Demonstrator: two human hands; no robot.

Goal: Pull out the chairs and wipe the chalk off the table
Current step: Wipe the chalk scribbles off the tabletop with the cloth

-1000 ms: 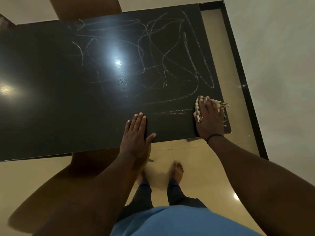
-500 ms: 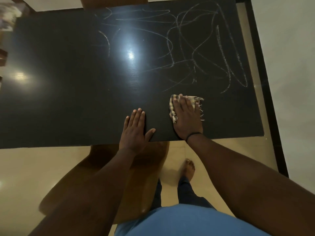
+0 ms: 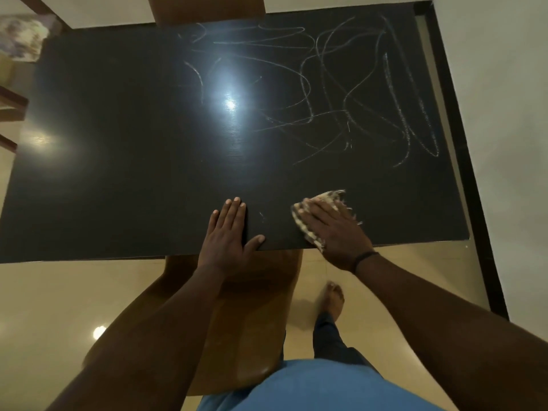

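At the near edge of the dark bench [image 3: 118, 173], a person's right hand [image 3: 332, 232] presses a checked, frayed cloth [image 3: 302, 223] flat with straight fingers, nothing pinched. The left hand [image 3: 228, 232] rests open just to its left, palm down, bracing. Chalk scribbles [image 3: 370, 99] sprawl beyond the right hand, toward the far right corner; a tiny mark lies between the hands. The cloth looks soft and light, likely to bunch unless held under a spread palm. A wooden chair [image 3: 237, 321] stands pulled out below the left hand; another chair [image 3: 204, 8] sits at the far edge.
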